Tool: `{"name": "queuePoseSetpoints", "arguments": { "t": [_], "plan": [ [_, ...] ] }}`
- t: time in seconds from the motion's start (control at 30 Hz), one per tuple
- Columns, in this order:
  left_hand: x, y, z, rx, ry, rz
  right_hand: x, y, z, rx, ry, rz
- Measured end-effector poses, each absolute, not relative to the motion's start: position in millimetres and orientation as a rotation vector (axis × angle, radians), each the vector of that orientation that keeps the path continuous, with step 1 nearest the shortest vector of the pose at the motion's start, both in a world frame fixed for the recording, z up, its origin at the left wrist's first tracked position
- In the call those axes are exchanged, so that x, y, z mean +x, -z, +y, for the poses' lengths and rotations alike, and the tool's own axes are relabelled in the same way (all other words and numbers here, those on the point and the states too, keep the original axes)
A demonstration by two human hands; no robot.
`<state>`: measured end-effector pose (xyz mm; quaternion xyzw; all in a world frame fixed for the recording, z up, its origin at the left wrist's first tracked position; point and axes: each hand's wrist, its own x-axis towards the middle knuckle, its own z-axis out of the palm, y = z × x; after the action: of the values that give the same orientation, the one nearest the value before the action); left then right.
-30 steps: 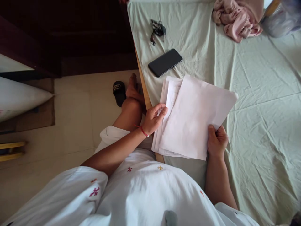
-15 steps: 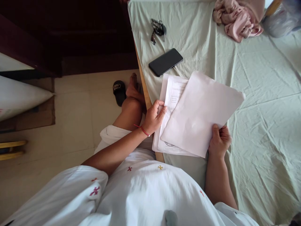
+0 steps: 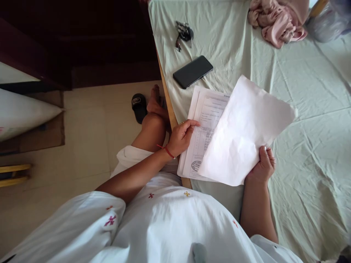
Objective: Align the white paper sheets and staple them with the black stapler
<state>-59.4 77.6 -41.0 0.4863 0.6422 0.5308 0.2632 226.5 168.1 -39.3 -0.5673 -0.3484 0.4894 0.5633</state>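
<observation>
My right hand point(image 3: 262, 165) pinches the lower right edge of a sheet of paper point(image 3: 244, 128), thumb on top. Its blank white side faces up, and the sheet is tilted, its lower edge bowed. Partly under it lies a stack of printed sheets point(image 3: 199, 140), with lines of text, a table and a round stamp showing. My left hand point(image 3: 182, 136) is closed at the left edge of this stack, the index finger lying out over the top page. The stack's right part is hidden by the raised sheet.
A black phone point(image 3: 193, 71) and a bunch of keys point(image 3: 184, 34) lie beyond the papers on the pale green bedsheet point(image 3: 307, 84). Crumpled pink cloth point(image 3: 279, 23) is at the back right. On the floor at left are a black slipper point(image 3: 139, 107) and a white sack point(image 3: 24, 114).
My right hand has moved right with the blank sheet, uncovering more of the printed page and its stamp. My left index finger has stretched out over the page.
</observation>
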Motion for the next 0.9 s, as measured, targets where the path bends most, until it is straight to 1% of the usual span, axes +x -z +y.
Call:
{"name": "queuePoseSetpoints", "arguments": {
  "t": [0.23,0.47,0.7,0.9],
  "plan": [
    [-58,44,78,1.319,-1.42,1.761,233,40,169,-1.353,-1.175,-0.885],
    [-59,49,76,1.209,-1.544,1.723,224,41,165,-1.35,-1.063,-1.093],
    [-62,51,78,1.242,-1.514,1.667,216,34,159,-1.41,-0.972,-1.416],
    [-62,45,79,1.286,-1.438,1.669,219,35,157,-1.47,-0.906,-1.545]
  ]
}}
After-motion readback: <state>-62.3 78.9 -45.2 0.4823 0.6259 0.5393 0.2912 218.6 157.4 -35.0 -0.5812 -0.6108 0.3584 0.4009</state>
